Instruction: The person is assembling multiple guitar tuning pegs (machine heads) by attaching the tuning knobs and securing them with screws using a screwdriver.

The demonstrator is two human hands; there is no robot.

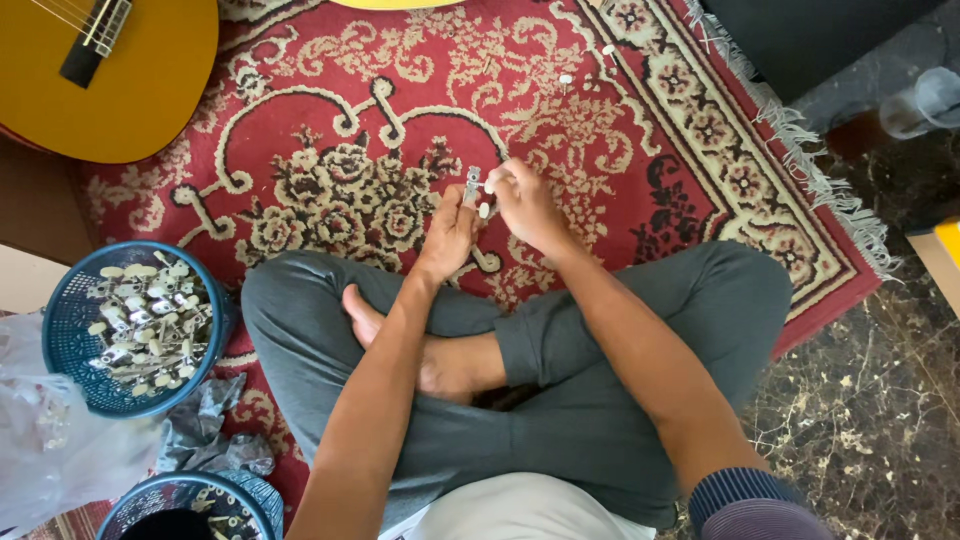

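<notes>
Red floral patterned carpet (330, 150) over dark marble floor (880, 400); left hand (449, 235) and right hand (525, 205) both pinched on small metal tuning peg with white knob (473, 188); blue plastic basket (60, 340) nearby.

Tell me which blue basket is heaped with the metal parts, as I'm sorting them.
The upper blue basket, beside the person's left knee, is heaped with metal tuning pegs. The lower basket, cut off by the frame's bottom edge, looks mostly dark inside with only a few.

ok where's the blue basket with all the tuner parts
In the head view, the blue basket sits on the person's left at the rug's edge, beside the left knee, below the guitar.
</notes>
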